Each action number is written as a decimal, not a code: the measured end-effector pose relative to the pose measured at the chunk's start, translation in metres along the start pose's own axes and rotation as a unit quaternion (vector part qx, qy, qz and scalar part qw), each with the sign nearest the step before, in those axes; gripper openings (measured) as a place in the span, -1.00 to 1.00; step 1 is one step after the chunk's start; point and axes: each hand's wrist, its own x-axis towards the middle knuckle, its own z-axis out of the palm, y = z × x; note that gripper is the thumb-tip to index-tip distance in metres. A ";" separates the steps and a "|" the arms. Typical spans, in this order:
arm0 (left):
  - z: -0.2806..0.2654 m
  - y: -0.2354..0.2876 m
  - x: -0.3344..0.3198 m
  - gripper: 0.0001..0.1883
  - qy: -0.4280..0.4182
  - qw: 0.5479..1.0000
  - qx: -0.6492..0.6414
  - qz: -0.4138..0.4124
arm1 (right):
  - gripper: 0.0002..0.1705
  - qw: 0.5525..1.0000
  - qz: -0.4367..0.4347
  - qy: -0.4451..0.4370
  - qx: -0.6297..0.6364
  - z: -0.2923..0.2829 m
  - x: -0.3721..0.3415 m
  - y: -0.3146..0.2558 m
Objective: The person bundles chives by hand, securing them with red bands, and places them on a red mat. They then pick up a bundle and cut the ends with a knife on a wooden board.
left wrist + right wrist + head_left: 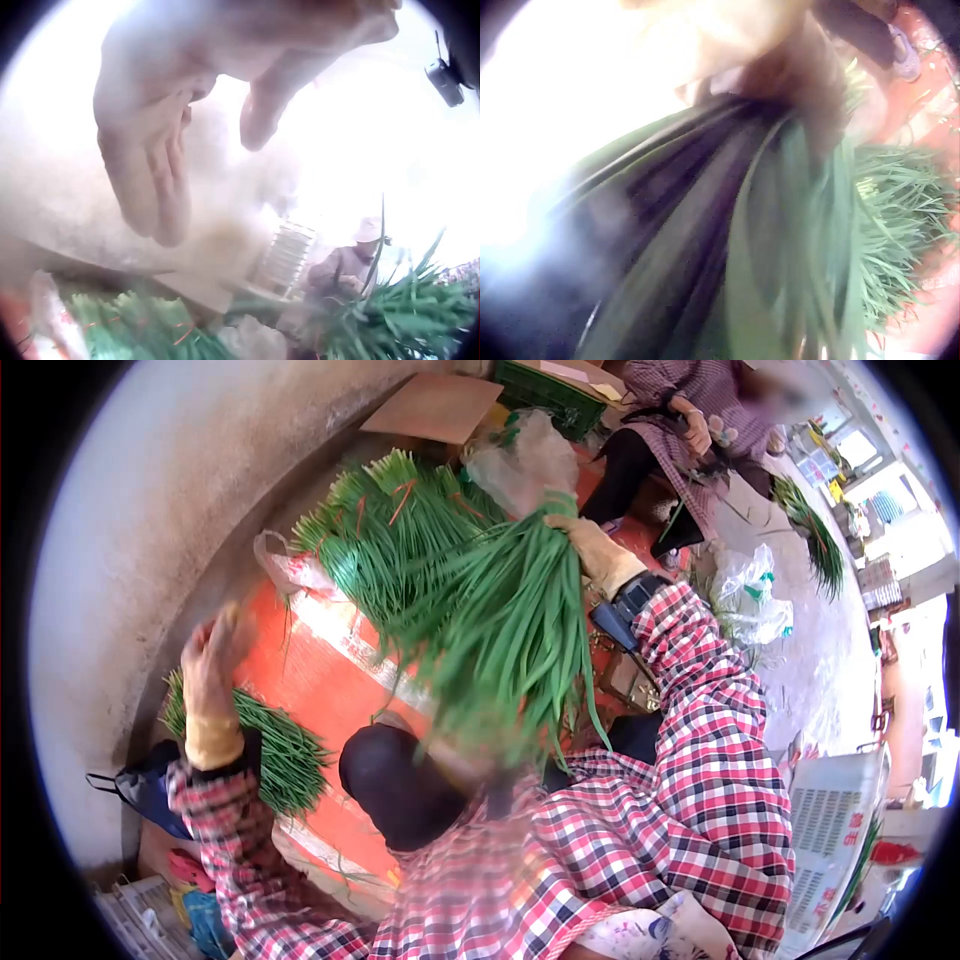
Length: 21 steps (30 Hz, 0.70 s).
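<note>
My right hand point(597, 555) grips a large bunch of garlic chives point(520, 620) at the tied-looking stem end, and the long flat leaves hang down and fan toward my lap. In the right wrist view the leaves point(705, 210) spread below the fingers, blurred. My left hand point(212, 670) is raised at the left, away from the bunch, with a yellowish cuff at its wrist. Seen in the left wrist view, the fingers point(161, 187) point downward, loosely bent, with the thumb apart and nothing between them. Beneath that hand lies a smaller pile of chives point(285, 755).
Several banded chive bundles point(385, 525) lie on the red-and-white sheet point(300, 670) beside the wall. Behind them are a cardboard piece point(435, 408), a green crate point(545, 400) and a plastic bag point(530, 455). Another person point(680, 460) sits at the upper right, near a clear bag point(750, 595).
</note>
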 end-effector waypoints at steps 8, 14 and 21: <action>0.209 -0.044 0.090 0.05 -0.172 0.983 -0.055 -0.010 | -0.62 0.973 -0.098 -0.005 -0.208 0.172 -0.053 -0.067; 0.201 -0.061 0.067 -0.44 -0.156 0.914 -0.331 -0.175 | 0.34 0.903 -0.002 -0.165 -0.397 0.199 -0.071 -0.073; 0.135 -0.118 0.078 -0.47 -0.114 0.914 -0.366 -0.132 | 0.17 0.707 -0.142 -0.080 -0.688 0.172 -0.058 -0.043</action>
